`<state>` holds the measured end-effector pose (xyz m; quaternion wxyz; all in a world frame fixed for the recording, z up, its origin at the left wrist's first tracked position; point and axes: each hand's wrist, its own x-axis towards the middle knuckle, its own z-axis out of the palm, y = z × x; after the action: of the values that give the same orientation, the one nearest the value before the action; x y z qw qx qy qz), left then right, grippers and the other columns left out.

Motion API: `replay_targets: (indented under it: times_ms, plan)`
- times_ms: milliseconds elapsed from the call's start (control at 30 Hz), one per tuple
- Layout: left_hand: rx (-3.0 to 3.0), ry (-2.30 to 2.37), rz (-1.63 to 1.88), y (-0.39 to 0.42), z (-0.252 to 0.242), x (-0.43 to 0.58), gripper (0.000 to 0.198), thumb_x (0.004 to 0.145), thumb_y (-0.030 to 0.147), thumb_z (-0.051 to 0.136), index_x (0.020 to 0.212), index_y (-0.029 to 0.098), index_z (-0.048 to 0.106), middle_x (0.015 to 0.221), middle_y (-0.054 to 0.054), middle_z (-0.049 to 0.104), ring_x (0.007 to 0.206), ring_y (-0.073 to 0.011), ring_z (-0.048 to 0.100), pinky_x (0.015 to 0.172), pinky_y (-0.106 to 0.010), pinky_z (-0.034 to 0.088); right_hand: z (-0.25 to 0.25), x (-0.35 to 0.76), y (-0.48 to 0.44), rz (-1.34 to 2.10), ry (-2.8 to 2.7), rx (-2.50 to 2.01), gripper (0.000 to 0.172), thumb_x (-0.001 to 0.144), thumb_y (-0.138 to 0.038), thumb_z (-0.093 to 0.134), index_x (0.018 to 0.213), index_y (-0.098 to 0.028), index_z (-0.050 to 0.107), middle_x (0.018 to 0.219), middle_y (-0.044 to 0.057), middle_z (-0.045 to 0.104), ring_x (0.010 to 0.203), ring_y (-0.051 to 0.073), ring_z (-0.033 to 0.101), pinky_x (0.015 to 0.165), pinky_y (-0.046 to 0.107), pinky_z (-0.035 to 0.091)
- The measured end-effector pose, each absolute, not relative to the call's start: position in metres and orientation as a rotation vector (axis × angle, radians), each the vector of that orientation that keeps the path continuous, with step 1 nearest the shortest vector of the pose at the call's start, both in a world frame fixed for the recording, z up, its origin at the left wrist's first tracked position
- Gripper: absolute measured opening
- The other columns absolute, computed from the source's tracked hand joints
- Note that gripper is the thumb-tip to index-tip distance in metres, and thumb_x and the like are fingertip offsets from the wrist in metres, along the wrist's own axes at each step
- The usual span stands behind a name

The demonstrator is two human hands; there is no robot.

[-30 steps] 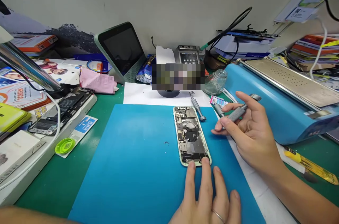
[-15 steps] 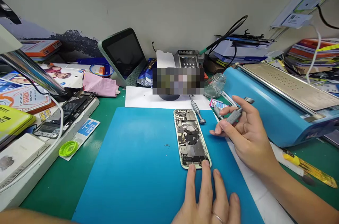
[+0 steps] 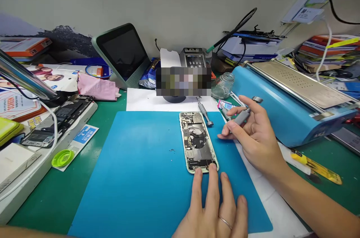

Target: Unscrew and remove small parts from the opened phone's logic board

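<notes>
Pressing its stretched fingertips on the lower end of the opened phone [image 3: 198, 142], the left hand [image 3: 210, 208] grips nothing and pins the phone on the blue mat [image 3: 135, 178] at the centre of the frame. The right hand [image 3: 254, 138], right of the phone, is closed around a grey screwdriver [image 3: 241, 117] — its tip points toward the phone but is apart from it.

To my judgement, the good way is to press firmly so the phone cannot slide, and to bring the tip straight down on a screw with little force.

A very small dark part [image 3: 171, 150] lies loose on the mat left of the phone — easy to sweep away. A second screwdriver [image 3: 204, 111] lies just beside the phone's top right corner, near the working path. The glass jar [image 3: 223, 85] and the blue machine [image 3: 284, 110] stand further back on the counter [image 3: 109, 107].
</notes>
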<state>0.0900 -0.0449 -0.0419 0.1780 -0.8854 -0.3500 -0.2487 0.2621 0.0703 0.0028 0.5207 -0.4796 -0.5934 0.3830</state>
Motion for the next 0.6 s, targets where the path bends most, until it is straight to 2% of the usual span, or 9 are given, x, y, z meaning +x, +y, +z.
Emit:
replay_targets:
  times_ms: [333, 600]
  plan:
    - [-2.578, -0.987, -0.587, -0.0482, -0.0396, 0.0873, 0.033, 0.112, 0.036, 0.046, 0.133, 0.030, 0.071, 0.136, -0.006, 0.070, 0.131, -0.0375, 0.061, 0.108, -0.061, 0.035, 0.0039, 0.2607, 0.0695, 0.892, -1.434, -1.189, 0.058, 0.094, -0.032, 0.073, 0.145, -0.040, 0.047, 0.118, 0.003, 0.057, 0.070, 0.013, 0.069, 0.066, 0.032, 0.072]
    - [-2.563, -1.010, -0.662, -0.0483, -0.0441, 0.0915, 0.032, 0.112, 0.040, 0.048, 0.125, 0.030, 0.076, 0.132, -0.006, 0.073, 0.130, -0.0382, 0.061, 0.109, -0.062, 0.034, 0.0030, 0.2606, 0.0700, 0.932, -1.408, -1.215, 0.075, 0.086, -0.034, 0.081, 0.150, -0.043, 0.042, 0.121, 0.004, 0.055, 0.070, 0.013, 0.067, 0.061, 0.030, 0.071]
